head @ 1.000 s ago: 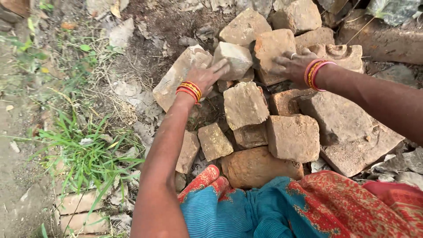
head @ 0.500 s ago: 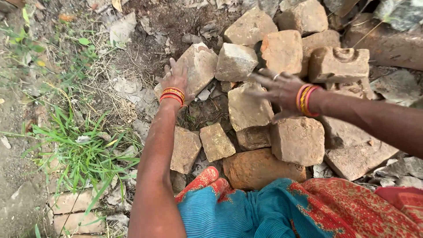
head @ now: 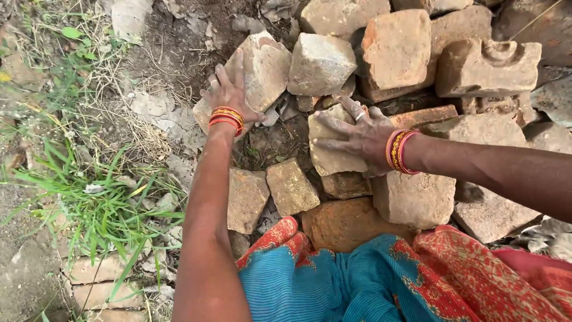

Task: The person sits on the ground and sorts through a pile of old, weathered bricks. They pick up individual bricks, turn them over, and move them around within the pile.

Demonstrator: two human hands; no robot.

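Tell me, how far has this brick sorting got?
Done: cannot tell; nothing looks stacked. In hand: the left hand lies flat on a pale broken brick, and the right hand lies on a grey brick chunk. Left: the brick pile lies loose.

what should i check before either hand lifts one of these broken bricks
1. Left hand contact: palm flat on the tilted pale brick chunk, fingers not wrapped around it. Not ok for lifting.
2. Right hand contact: spread over the top of the middle chunk, no grip under it. Not ok.
3. Middle chunk free to move: neighbours press close below and to the right. Cannot tell.
4. Bangles clear of brick edges: ok on both wrists.
5. Cloth clear of the pile: it lies against the reddish brick in front. Not ok.
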